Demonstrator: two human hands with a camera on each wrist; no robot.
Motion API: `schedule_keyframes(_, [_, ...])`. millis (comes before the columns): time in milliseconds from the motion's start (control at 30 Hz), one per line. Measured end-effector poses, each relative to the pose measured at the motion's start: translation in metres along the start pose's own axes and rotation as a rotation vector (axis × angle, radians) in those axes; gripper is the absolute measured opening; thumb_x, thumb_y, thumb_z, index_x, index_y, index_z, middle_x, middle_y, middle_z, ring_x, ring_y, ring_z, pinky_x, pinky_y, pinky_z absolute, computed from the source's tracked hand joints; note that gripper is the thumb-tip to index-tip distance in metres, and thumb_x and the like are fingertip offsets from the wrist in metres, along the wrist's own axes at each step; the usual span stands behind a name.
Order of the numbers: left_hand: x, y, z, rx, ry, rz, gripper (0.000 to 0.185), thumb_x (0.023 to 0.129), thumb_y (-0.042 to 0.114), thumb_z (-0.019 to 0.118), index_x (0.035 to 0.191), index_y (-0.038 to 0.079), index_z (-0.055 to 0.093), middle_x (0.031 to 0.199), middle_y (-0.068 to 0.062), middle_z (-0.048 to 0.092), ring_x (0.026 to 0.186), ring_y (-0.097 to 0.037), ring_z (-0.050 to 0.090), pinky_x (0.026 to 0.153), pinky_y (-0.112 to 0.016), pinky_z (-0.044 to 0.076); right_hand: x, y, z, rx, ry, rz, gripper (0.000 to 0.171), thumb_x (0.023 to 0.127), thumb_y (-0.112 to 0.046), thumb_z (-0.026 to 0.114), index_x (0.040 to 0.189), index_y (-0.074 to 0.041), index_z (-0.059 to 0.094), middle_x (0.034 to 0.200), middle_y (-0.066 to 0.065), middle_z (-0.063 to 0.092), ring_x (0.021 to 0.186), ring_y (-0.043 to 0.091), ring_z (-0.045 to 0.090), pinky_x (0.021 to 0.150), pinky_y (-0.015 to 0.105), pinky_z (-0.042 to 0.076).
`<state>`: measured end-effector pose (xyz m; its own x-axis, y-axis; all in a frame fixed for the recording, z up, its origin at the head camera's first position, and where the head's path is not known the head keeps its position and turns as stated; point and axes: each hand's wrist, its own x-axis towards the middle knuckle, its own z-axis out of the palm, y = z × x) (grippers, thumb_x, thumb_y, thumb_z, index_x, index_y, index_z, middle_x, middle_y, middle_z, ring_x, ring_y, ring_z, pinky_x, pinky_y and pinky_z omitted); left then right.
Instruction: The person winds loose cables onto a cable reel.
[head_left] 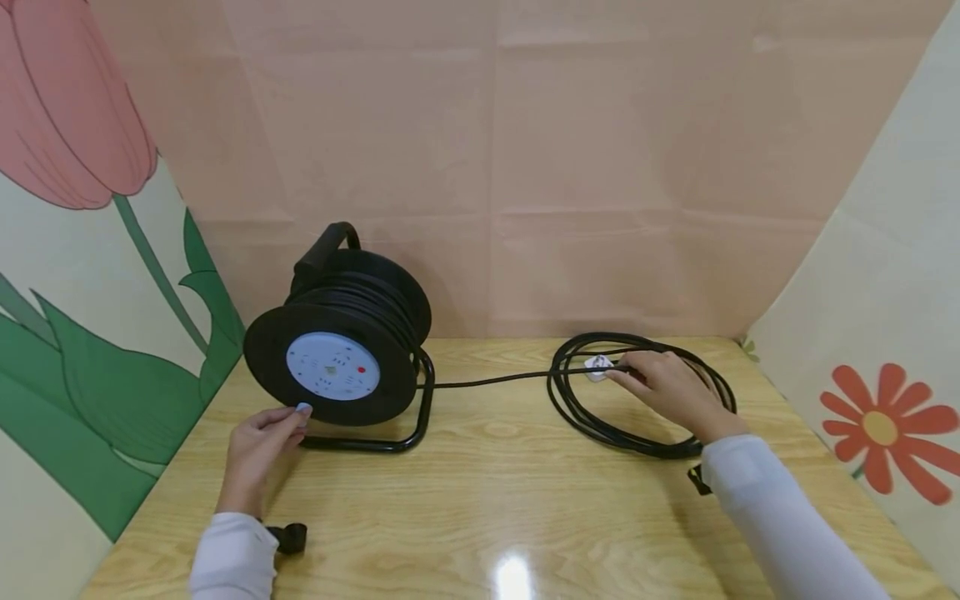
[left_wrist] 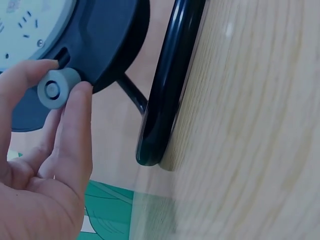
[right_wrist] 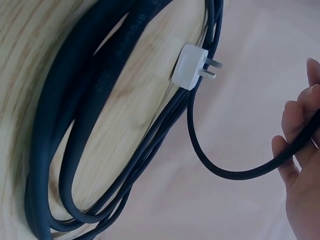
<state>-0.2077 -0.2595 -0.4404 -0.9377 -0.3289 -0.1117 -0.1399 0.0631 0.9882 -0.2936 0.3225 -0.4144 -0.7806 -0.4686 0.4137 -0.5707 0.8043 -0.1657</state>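
Observation:
A black cable reel with a white socket face stands at the left on its tubular frame. My left hand pinches the small grey knob on the reel's front rim between thumb and fingers. Black cable runs from the reel to my right hand, whose fingers grip it above a loose coil on the table. Within that coil sits a white plug, its metal prongs showing in the right wrist view. More cable is wound between the reel's two flanges.
The wooden table meets a pink backdrop behind the reel and coil. Flower-printed panels flank both sides. The reel's carrying handle sticks up at the top. Small black wrist gear hangs by the left sleeve.

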Motion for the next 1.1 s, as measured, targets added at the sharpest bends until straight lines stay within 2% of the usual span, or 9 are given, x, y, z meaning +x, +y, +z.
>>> schedule_keyframes(167, [0.002,-0.003,0.000,-0.115,0.061,0.042,0.036,0.086,0.024,0.082,0.104,-0.003,0.068,0.088,-0.001,0.071,0.081,-0.015,0.072,0.078,-0.028,0.058,0.000,-0.002,0.000,-0.014,-0.011,-0.007,0.020,0.100,-0.035,0.064,0.084,-0.024,0.059,0.064,-0.014,0.046,0.052,0.006,0.038,0.056,0.029,0.034])
schedule_keyframes(267, [0.002,-0.003,0.001,-0.165,0.093,0.047,0.030,0.085,0.023,0.083,0.101,0.001,0.069,0.086,0.000,0.071,0.078,-0.011,0.071,0.077,-0.025,0.058,0.001,-0.003,0.000,-0.008,0.002,-0.039,0.024,0.099,-0.035,0.065,0.080,-0.026,0.054,0.061,-0.015,0.042,0.051,0.005,0.036,0.053,0.027,0.032])
schedule_keyframes(333, [0.001,-0.001,0.001,-0.202,0.113,0.034,0.031,0.086,0.024,0.082,0.102,0.002,0.068,0.085,0.001,0.071,0.078,-0.009,0.070,0.077,-0.024,0.057,0.002,-0.005,-0.001,-0.005,0.010,-0.060,0.026,0.098,-0.034,0.068,0.078,-0.027,0.052,0.061,-0.016,0.043,0.051,0.005,0.036,0.052,0.027,0.033])
schedule_keyframes(400, [0.001,0.001,0.000,-0.259,0.131,0.004,0.029,0.086,0.024,0.083,0.102,0.004,0.069,0.084,0.001,0.070,0.078,-0.009,0.070,0.078,-0.023,0.057,0.002,-0.006,-0.003,-0.013,0.013,-0.062,0.026,0.096,-0.034,0.070,0.077,-0.028,0.053,0.063,-0.017,0.045,0.054,0.004,0.038,0.059,0.030,0.036])
schedule_keyframes(567, [0.001,0.007,-0.003,-0.456,0.149,-0.075,0.007,0.088,0.017,0.080,0.090,0.013,0.074,0.084,0.001,0.071,0.078,-0.009,0.069,0.077,-0.020,0.056,-0.002,-0.004,-0.005,-0.057,0.014,-0.028,0.035,0.094,-0.043,0.070,0.070,-0.028,0.049,0.060,-0.017,0.042,0.055,0.006,0.037,0.069,0.036,0.034])
schedule_keyframes(733, [-0.001,0.011,-0.005,-0.561,0.124,-0.084,0.007,0.088,0.019,0.080,0.091,0.014,0.076,0.090,0.001,0.072,0.082,-0.008,0.070,0.080,-0.019,0.055,-0.004,-0.003,-0.004,-0.053,0.030,-0.043,0.040,0.093,-0.043,0.071,0.069,-0.025,0.045,0.059,-0.014,0.038,0.055,0.008,0.035,0.071,0.038,0.031])
schedule_keyframes(867, [-0.003,0.012,-0.007,-0.653,0.087,-0.107,0.007,0.090,0.019,0.078,0.094,0.013,0.077,0.092,0.001,0.072,0.087,-0.009,0.069,0.084,-0.019,0.054,-0.004,-0.003,-0.006,-0.047,0.037,-0.003,0.024,0.092,-0.041,0.073,0.079,-0.024,0.062,0.068,-0.014,0.051,0.062,0.008,0.045,0.077,0.044,0.040])
schedule_keyframes(967, [-0.005,0.015,-0.009,-0.746,0.050,-0.123,0.005,0.092,0.016,0.075,0.095,0.012,0.077,0.095,0.001,0.071,0.091,-0.009,0.069,0.087,-0.019,0.052,-0.003,-0.004,-0.006,-0.039,0.035,0.012,0.018,0.094,-0.039,0.071,0.087,-0.023,0.066,0.073,-0.012,0.054,0.066,0.009,0.047,0.075,0.042,0.041])
schedule_keyframes(1100, [-0.009,0.020,-0.011,-0.901,-0.008,-0.128,0.007,0.095,0.010,0.070,0.097,0.008,0.077,0.097,-0.001,0.069,0.094,-0.010,0.068,0.092,-0.019,0.050,0.001,-0.007,-0.005,-0.021,0.037,-0.025,0.012,0.098,-0.029,0.066,0.090,-0.020,0.065,0.073,-0.010,0.049,0.065,0.012,0.042,0.066,0.035,0.035])
